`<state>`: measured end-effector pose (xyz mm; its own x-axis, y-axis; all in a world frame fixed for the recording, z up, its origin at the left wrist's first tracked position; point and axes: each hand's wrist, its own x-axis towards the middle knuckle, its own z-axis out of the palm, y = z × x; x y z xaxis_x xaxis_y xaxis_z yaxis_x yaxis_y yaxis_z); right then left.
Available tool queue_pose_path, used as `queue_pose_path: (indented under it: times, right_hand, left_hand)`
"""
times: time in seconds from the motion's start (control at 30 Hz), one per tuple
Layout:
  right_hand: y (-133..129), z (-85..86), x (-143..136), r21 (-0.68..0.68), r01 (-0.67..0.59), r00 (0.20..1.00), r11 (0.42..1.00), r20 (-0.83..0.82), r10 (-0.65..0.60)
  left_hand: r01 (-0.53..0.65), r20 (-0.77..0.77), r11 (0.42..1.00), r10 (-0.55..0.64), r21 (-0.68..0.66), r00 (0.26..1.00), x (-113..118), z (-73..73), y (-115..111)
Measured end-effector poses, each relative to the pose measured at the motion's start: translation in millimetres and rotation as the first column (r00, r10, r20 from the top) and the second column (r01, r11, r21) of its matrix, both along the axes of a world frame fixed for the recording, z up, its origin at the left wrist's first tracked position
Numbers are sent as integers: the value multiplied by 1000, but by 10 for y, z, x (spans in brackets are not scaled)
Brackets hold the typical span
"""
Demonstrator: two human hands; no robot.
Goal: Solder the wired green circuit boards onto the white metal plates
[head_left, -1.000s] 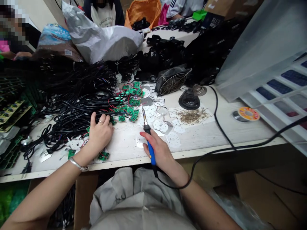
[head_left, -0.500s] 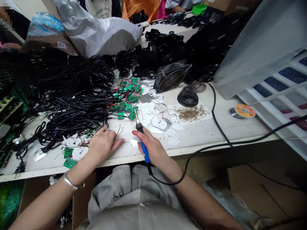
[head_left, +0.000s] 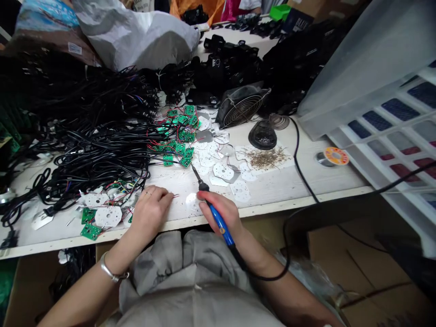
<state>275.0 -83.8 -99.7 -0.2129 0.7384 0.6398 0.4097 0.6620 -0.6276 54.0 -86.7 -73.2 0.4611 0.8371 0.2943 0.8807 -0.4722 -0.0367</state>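
My right hand (head_left: 223, 211) is closed round the blue handle of a soldering iron (head_left: 218, 218). The iron's tip points up and left, close to the green circuit boards (head_left: 186, 159) with red wires on them. My left hand (head_left: 151, 211) rests near the front of the bench, its fingers and thumb drawn together. Thin red wires (head_left: 175, 195) stick out from its fingertips; what else is inside is hidden. Beside that hand lie white octagonal plates (head_left: 108, 217) and a few more green boards (head_left: 90, 231).
Bundled black cables (head_left: 102, 145) cover the left of the bench. Behind stand a small fan (head_left: 241, 109) and a dark iron stand (head_left: 262, 135). A solder spool (head_left: 335, 156) is at right, beside a plastic drawer rack (head_left: 371, 127). The iron's cord (head_left: 298, 150) crosses the bench edge.
My left hand has drawn its fingers and thumb together at the thin red wires and moved slightly right. The soldering iron has tilted further left at its tip, its handle swinging right.
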Motion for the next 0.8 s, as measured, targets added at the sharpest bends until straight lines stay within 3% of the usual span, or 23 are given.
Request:
queue_pose_path:
  times: [0.13,0.27,0.37,0.57,0.73,0.8]
  right_hand:
    - [-43,-62,24,95,-60,988,994,148,46]
    - [-37,-59,-5,-24,-35,968,999,249,40]
    - [9,-34,-101,-72,-43,957,996,282,62]
    - [42,-86,-362,11,76,947,997,313,-75]
    - [54,-118,-463,52,146,926,988,345,-155]
    - [69,-107,-469,36,145,924,989,352,-148]
  left_hand:
    - [41,-44,988,-48,-147,998,-65,65,94]
    - [28,-104,969,-55,-244,993,-21,115,136]
    - [11,-118,979,-36,-206,992,20,105,108]
    - [-2,182,994,22,-111,983,-42,62,39]
    - [52,314,994,-20,-91,949,-136,27,-6]
    - [34,351,991,14,-131,936,-137,16,-16]
